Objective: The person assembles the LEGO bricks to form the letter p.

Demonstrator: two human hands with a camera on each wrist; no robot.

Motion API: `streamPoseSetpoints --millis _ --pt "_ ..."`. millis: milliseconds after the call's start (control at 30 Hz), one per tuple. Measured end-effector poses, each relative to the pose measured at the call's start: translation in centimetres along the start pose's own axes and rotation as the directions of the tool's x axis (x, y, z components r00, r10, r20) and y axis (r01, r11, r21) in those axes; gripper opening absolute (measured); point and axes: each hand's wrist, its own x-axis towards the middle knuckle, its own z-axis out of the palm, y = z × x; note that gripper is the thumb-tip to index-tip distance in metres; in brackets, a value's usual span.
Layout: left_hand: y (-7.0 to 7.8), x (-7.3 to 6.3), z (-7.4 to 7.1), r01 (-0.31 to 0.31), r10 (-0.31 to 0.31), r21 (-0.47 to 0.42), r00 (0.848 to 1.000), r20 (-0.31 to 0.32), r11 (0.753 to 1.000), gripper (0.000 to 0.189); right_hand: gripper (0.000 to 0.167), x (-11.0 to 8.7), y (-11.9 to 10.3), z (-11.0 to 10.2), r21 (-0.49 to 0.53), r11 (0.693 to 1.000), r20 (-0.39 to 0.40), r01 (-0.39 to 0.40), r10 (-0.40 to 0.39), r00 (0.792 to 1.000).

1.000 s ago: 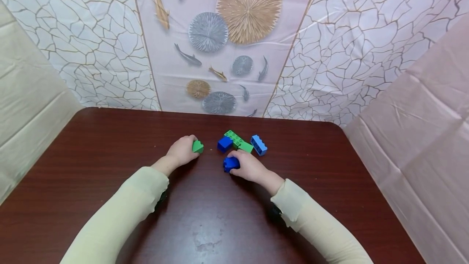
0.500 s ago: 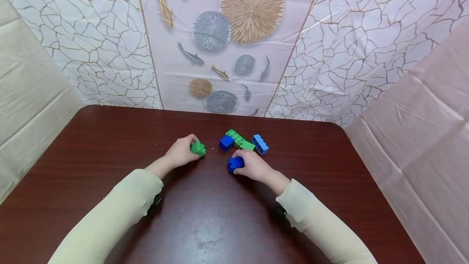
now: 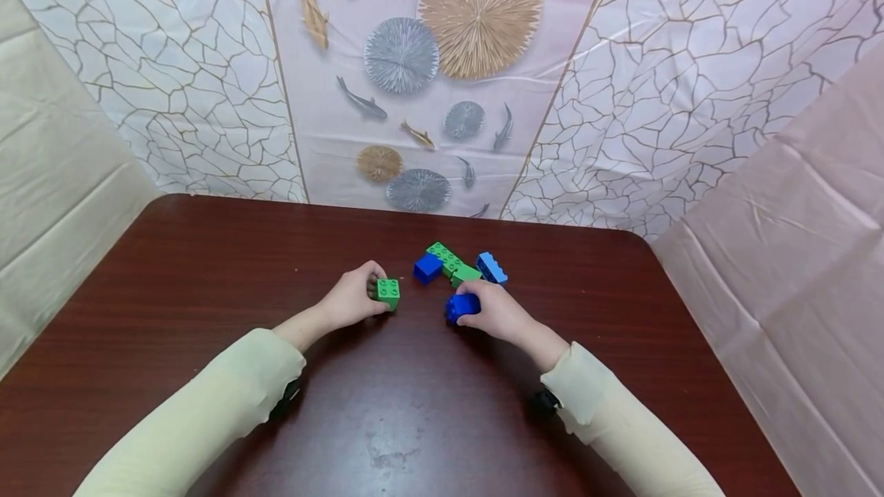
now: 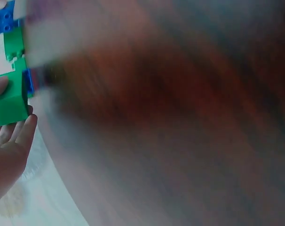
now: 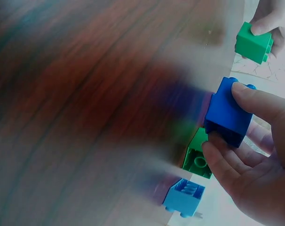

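Observation:
Between the thumb and fingers of my left hand (image 3: 354, 299) is a square green toy building brick (image 3: 388, 292), its studs facing up in the head view. My right hand (image 3: 503, 313) grips a dark blue toy brick (image 3: 461, 307) with studs turned left, toward the green one. A gap separates the two held bricks. The right wrist view shows the thumb on one side of the blue brick (image 5: 227, 110) and the fingers at its hollow underside. Far off in that view, the left hand holds the green brick (image 5: 252, 44).
Just beyond the right hand, a second dark blue brick (image 3: 427, 268) lies beside a long green brick (image 3: 443, 256). Another green brick (image 3: 466, 275) and a light blue brick (image 3: 491, 268) lie to their right. Patterned cloth (image 3: 407, 129) hangs behind the brown table (image 3: 407, 390).
My left hand has moved right and nearer, turning the green brick so its studs now face up. The right hand has shifted right with the blue brick. The loose bricks stay put.

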Motion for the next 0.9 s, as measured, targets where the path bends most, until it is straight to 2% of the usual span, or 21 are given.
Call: streamPoseSetpoints --millis 300,467,700,900 --pt "0.9 -0.2 2.2 -0.053 0.055 -0.033 0.996 0.075 0.998 0.036 0.038 -0.6 0.8 -0.5 -0.012 1.000 0.000 -0.001 0.001 1.000" --pt "1.2 -0.3 3.2 -0.080 0.080 0.001 0.992 0.100 0.997 0.037 0.039 -0.8 1.3 -0.7 -0.011 1.000 0.005 -0.015 0.015 1.000" --pt "1.4 -0.5 3.9 -0.102 0.099 0.017 0.987 0.127 0.995 0.036 0.037 -1.0 1.7 -0.8 0.002 0.999 -0.002 -0.036 0.036 0.999" --pt "1.3 -0.6 4.0 -0.105 0.101 0.021 0.987 0.126 0.994 0.037 0.035 -1.1 1.8 -0.9 0.009 0.999 -0.010 -0.036 0.036 0.999"
